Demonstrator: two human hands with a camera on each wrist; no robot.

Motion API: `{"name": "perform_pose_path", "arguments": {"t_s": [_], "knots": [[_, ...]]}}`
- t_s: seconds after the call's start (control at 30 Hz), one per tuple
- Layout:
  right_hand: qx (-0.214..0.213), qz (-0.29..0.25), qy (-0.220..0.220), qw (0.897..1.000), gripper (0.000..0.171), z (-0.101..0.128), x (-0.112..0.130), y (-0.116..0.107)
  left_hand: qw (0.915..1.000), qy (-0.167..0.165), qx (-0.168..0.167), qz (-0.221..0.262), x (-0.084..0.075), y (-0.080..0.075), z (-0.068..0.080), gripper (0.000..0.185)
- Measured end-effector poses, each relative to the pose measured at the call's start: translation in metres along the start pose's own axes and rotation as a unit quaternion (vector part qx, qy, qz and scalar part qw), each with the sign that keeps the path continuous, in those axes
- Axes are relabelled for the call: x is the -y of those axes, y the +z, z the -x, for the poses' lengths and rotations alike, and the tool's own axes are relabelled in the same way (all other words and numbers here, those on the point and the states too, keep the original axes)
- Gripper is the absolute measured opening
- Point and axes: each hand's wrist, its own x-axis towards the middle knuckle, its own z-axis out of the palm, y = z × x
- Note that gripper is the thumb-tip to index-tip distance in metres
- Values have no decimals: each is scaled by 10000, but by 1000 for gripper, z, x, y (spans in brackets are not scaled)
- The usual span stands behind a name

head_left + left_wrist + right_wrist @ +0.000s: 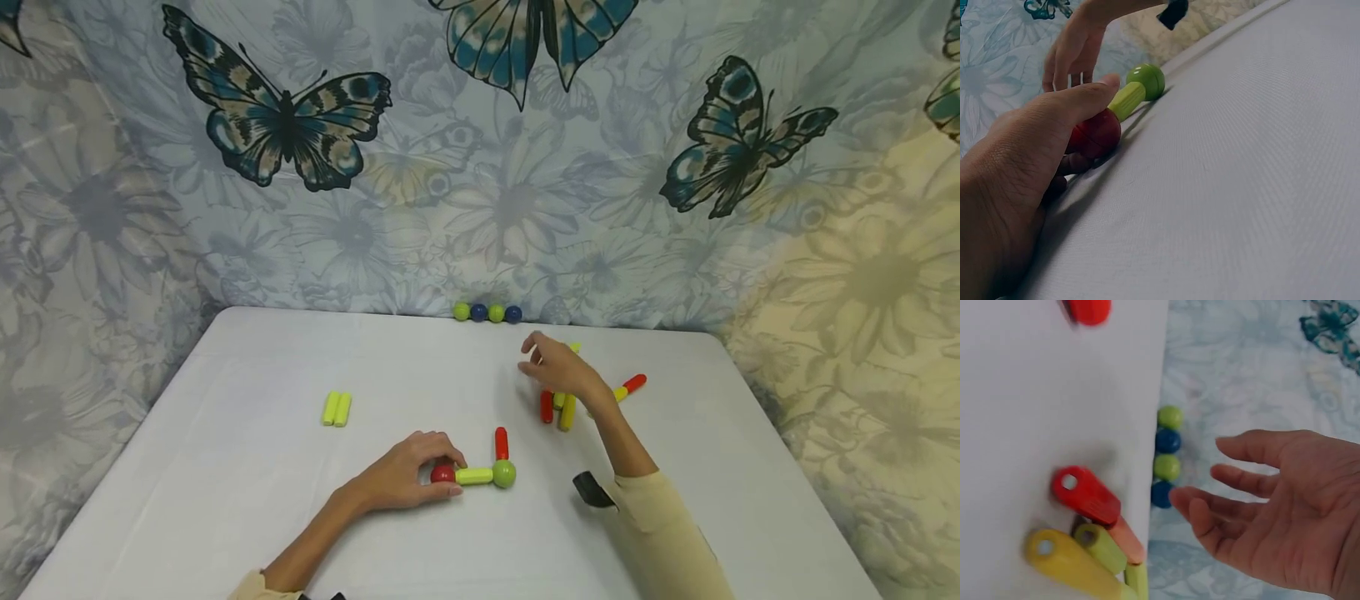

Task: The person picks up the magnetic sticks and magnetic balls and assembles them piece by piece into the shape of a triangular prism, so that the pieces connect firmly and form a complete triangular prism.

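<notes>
My left hand grips a red ball between thumb and fingers, low over the white table. From that ball a yellow-green stick runs right to a green ball, where a red stick points away toward the back. Farther back, my right hand hovers with relaxed, parted fingers and nothing in them. Below it lies a cluster of sticks, among them a red one and a yellow one, partly hidden by the hand in the head view.
Green and blue balls stand in a row at the table's back edge, against the butterfly-patterned cloth. Two yellow-green sticks lie side by side on the left. A red stick touches a yellow one at right.
</notes>
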Motion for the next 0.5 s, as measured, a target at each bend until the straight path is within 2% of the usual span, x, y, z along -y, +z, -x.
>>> {"name": "perform_pose_path", "arguments": {"t_s": [0.13,0.27,0.37,0.5], "knots": [[-296,209,-53,9993,39,-43,-6,-7,10000,-22,27,-9,1,-2,2,24],[-273,546,-221,9979,47,-77,-11,-3,9999,-88,65,28,-2,-4,4,26],[-168,996,-383,9941,56,-93,-12,1,9999,-113,67,68,-3,-4,4,26],[-216,1227,-52,9922,60,-100,-14,4,9999,-94,114,73,-4,-5,2,26]]}}
